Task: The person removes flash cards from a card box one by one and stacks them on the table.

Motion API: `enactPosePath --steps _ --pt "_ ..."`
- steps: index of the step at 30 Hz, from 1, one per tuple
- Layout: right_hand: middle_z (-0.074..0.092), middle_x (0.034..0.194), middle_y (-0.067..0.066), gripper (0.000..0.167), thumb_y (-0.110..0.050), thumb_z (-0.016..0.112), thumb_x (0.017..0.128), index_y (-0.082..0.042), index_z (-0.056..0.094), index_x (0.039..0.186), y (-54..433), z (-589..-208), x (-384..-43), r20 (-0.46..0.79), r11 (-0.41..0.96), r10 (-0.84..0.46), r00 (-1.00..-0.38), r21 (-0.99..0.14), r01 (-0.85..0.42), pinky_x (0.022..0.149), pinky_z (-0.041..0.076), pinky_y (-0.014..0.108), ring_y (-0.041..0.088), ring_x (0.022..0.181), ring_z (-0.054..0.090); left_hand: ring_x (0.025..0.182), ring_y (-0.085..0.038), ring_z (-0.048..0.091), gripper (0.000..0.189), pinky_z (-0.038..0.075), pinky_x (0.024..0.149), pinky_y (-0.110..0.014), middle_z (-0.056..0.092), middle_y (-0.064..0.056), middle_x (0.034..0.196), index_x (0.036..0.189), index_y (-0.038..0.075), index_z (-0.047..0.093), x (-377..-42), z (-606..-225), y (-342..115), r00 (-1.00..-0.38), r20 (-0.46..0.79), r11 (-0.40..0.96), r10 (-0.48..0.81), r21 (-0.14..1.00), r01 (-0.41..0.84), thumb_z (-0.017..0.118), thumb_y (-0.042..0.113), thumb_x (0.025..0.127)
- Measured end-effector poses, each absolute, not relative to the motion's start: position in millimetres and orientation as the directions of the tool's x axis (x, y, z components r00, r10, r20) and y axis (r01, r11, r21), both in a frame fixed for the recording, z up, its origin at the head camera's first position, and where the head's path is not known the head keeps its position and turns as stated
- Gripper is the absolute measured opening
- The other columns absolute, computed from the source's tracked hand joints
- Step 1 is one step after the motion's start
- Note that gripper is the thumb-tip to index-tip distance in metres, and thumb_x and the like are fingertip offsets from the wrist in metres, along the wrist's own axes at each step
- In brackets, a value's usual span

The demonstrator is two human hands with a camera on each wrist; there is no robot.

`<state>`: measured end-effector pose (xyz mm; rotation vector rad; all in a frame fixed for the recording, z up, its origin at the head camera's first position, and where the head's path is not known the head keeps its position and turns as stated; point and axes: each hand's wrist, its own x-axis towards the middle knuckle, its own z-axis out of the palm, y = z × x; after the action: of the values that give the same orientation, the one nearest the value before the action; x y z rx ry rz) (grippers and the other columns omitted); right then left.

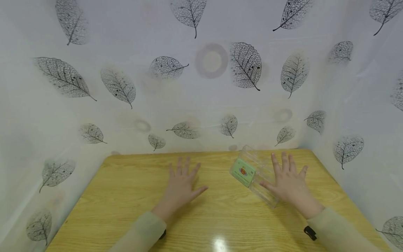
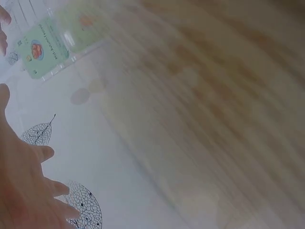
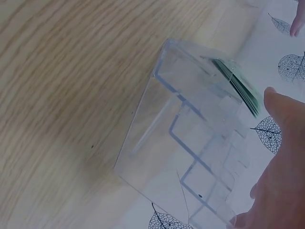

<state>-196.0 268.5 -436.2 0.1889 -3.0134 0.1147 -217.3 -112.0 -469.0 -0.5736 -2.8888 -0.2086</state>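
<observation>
A clear plastic card holder (image 1: 264,194) with several compartments stands at an angle on the right half of the table. Green cards (image 1: 243,172) with a printed picture sit in its left end; the left wrist view shows "Mid-Autumn Festival" on the front card (image 2: 45,50). In the right wrist view the cards (image 3: 238,88) form a thin stack seen edge-on inside the holder (image 3: 147,129). My right hand (image 1: 291,187) is spread beside the holder's right part, thumb toward the cards; contact is unclear. Left of the holder, my left hand (image 1: 181,189) is spread and holds nothing.
The wood-grain table (image 1: 126,196) has a pale curtain (image 1: 201,98) with leaf prints behind it and along both sides. A black strap end (image 1: 310,232) hangs by the right wrist.
</observation>
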Motion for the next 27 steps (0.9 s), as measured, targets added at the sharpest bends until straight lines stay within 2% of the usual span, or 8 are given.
enactPosePath --steps 6,12,19,27 --pt "0.011 0.168 0.042 0.112 -0.068 0.065 0.095 0.001 0.015 0.167 267 -443 -198 0.141 0.989 -0.117 -0.983 -0.069 -0.128 0.109 0.005 0.094 0.065 0.154 0.012 0.162 -0.052 0.011 0.091 0.01 0.126 -0.077 0.018 -0.023 0.176 0.167 0.024 0.034 -226 -469 -98 -0.898 0.211 0.907 0.386 0.092 0.412 0.057 0.076 0.095" --pt "0.011 0.168 0.042 0.112 -0.069 0.064 0.095 0.002 0.016 0.167 264 -446 -198 0.144 0.991 -0.117 -0.983 -0.055 -0.126 0.11 0.007 0.093 0.063 0.155 0.013 0.162 -0.052 0.011 0.092 0.007 0.127 -0.075 0.021 -0.024 0.174 0.168 0.024 0.03 -234 -469 -84 -0.899 0.188 0.905 0.394 0.091 0.416 0.052 0.077 0.097" --pt "0.013 0.17 0.039 0.112 -0.068 0.063 0.096 0.005 0.016 0.166 263 -449 -197 0.149 0.988 -0.137 -0.979 -0.047 -0.145 0.119 0.005 0.086 0.058 0.158 0.014 0.159 -0.053 0.025 0.09 0.014 0.128 -0.073 0.028 -0.022 0.173 0.168 0.024 0.03 -243 -468 -69 -0.892 0.187 0.897 0.412 0.092 0.433 0.052 0.076 0.098" --pt "0.02 0.171 0.033 0.11 -0.067 0.063 0.097 0.008 0.019 0.165 263 -450 -197 0.174 0.984 -0.175 -0.969 -0.011 -0.179 0.126 0.009 0.077 0.053 0.159 0.019 0.164 -0.047 0.01 0.09 0.009 0.13 -0.068 0.018 -0.02 0.176 0.169 0.023 0.026 -248 -466 -57 -0.89 0.154 0.892 0.429 0.084 0.444 0.05 0.074 0.1"
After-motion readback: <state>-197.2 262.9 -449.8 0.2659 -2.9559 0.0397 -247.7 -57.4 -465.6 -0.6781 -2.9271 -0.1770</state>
